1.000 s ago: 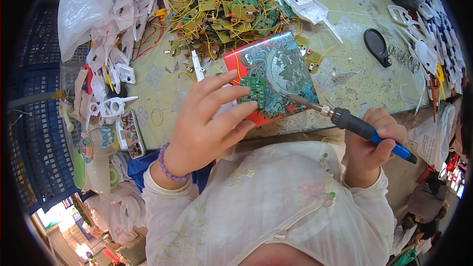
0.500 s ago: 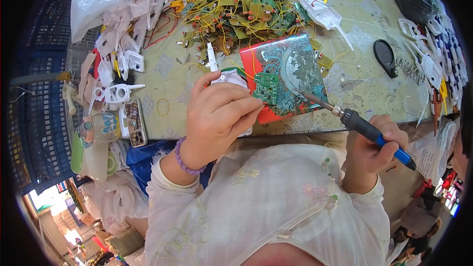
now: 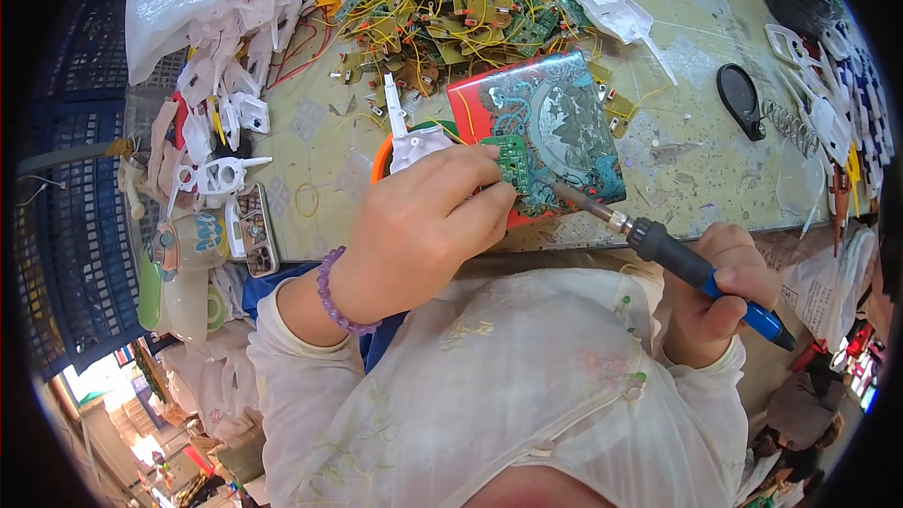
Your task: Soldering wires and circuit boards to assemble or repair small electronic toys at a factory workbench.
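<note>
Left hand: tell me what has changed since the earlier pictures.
The left hand has drawn its spread fingers together at the left edge of the board; whether they pinch it is unclear. More of the casing shows, with an orange rim beside it. The right hand still holds the iron; book and pile stayed put.

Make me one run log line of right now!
left hand: touching green circuit board | right hand: holding soldering iron, pointed toward board
</note>
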Tool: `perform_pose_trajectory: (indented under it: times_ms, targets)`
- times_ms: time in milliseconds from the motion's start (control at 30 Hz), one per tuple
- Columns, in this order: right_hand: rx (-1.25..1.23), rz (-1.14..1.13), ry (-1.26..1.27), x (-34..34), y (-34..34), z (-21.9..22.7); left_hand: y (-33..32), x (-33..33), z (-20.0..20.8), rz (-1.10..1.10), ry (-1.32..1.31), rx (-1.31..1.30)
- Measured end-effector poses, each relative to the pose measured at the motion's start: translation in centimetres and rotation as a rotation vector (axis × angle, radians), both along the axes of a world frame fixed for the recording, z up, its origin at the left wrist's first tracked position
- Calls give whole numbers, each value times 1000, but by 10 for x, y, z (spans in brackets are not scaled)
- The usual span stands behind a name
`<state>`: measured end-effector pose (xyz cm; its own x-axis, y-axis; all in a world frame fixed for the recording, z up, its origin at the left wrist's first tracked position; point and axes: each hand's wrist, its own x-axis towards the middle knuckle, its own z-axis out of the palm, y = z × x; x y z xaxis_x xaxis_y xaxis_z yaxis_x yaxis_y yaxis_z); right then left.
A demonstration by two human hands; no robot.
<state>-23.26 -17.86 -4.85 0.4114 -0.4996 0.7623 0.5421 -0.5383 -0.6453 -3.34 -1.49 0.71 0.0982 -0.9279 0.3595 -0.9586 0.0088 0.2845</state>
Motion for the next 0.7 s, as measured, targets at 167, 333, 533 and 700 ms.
perform_pose_trajectory:
  times_ms: [167,333,533,700]
  targets:
    - [5,42,-16,0,-1,1,-3,-5,-4,54,41,-43]
    - [-8,51,60,-3,1,1,-7,-16,1,183,67,-15]
    - [-56,88,100,-2,-1,4,-9,-22,10,220,87,96]
    - [-43,81,108,-2,-2,4,-8,-20,9,191,74,95]
